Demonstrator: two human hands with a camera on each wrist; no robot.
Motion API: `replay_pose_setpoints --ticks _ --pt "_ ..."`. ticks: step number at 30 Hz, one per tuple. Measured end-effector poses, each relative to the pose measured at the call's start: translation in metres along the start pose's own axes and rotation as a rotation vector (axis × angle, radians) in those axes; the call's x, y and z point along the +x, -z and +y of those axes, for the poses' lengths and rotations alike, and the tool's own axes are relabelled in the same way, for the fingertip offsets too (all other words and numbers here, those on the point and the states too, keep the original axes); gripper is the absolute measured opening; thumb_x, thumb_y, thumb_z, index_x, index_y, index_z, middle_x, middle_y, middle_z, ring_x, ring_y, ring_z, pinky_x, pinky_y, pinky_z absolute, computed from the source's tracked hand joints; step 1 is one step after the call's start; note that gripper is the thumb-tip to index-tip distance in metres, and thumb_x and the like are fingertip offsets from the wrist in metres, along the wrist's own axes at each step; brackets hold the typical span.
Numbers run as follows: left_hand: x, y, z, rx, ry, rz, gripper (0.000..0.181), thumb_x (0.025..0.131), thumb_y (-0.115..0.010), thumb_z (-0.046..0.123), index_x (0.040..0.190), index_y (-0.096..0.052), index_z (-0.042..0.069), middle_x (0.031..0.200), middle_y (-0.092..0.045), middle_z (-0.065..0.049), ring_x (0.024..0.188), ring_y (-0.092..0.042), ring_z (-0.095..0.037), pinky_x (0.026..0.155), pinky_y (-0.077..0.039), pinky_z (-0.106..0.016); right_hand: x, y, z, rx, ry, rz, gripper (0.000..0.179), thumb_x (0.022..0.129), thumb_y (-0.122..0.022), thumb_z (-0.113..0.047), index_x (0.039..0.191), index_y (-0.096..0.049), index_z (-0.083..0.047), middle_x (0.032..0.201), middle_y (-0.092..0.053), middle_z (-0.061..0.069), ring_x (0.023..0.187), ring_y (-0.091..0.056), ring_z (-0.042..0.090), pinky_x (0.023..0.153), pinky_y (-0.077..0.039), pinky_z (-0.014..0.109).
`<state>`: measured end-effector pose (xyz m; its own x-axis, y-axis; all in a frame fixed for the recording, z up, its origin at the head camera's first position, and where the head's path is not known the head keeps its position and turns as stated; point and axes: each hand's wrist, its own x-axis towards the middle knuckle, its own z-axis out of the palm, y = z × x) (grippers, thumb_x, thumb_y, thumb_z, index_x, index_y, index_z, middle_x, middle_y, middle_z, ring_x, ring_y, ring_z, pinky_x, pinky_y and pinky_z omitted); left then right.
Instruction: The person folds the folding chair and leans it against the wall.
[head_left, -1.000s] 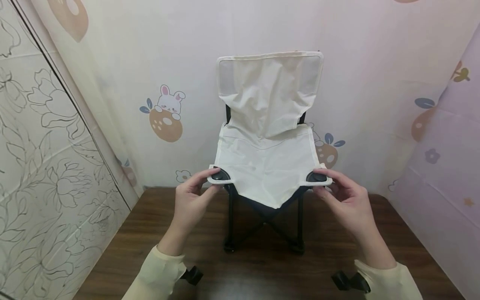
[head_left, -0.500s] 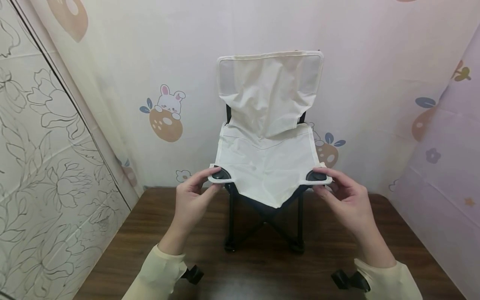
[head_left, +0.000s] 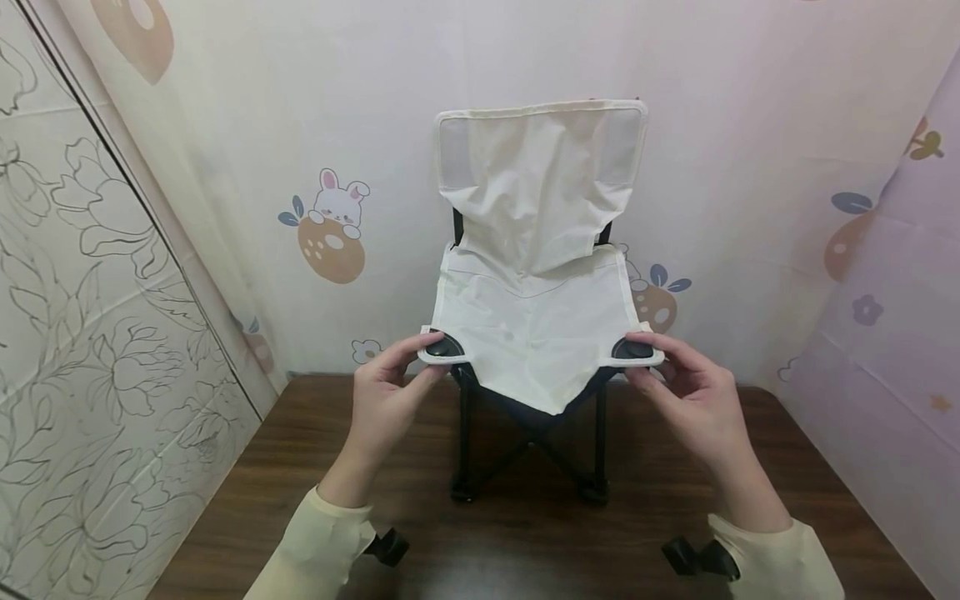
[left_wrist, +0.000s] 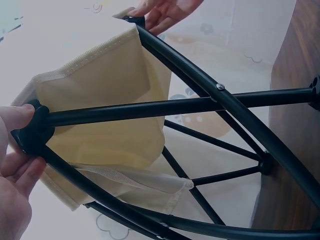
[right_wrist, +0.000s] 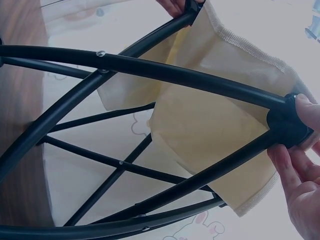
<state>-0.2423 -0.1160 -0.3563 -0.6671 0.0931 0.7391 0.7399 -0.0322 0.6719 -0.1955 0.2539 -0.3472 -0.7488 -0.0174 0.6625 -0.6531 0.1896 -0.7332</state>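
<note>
A small folding chair point(head_left: 532, 308) with white fabric and a black tube frame stands unfolded on the wooden table. My left hand point(head_left: 386, 400) pinches its front left seat corner, fingers over the black corner patch and thumb beneath. At the front right corner, my right hand point(head_left: 693, 400) grips the matching patch the same way. In the left wrist view, the left fingers point(left_wrist: 30, 170) wrap the black plastic joint point(left_wrist: 35, 127) where two tubes meet. The right wrist view has the right fingers point(right_wrist: 287, 170) around the other joint point(right_wrist: 287, 122). Crossed legs point(head_left: 531, 446) show below the seat.
The dark wooden tabletop point(head_left: 517, 542) lies under the chair. Behind it hangs a pale curtain point(head_left: 225, 108) printed with rabbits and carrots. A flower-patterned panel point(head_left: 97, 333) borders the left side, and a lilac curtain point(head_left: 892, 350) the right.
Both hands keep their hold on the seat corners. The view shifts very slightly; the chair stays in place.
</note>
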Motion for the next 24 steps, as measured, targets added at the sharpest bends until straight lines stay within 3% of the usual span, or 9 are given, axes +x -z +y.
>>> replay_pose_setpoints --ticks 24 --pt "0.0041 -0.0018 0.0007 -0.023 -0.003 -0.008 0.037 0.093 -0.077 -0.016 0.128 -0.075 -0.006 0.127 -0.076 -0.024 0.117 -0.074 -0.021 0.088 -0.065 -0.034 0.0026 -0.0023 -0.0015 0.03 0.007 0.0 0.045 0.094 -0.072 0.02 0.138 -0.066 0.011 0.134 -0.074 0.002 0.12 -0.071 0.012 0.1 -0.056 0.022"
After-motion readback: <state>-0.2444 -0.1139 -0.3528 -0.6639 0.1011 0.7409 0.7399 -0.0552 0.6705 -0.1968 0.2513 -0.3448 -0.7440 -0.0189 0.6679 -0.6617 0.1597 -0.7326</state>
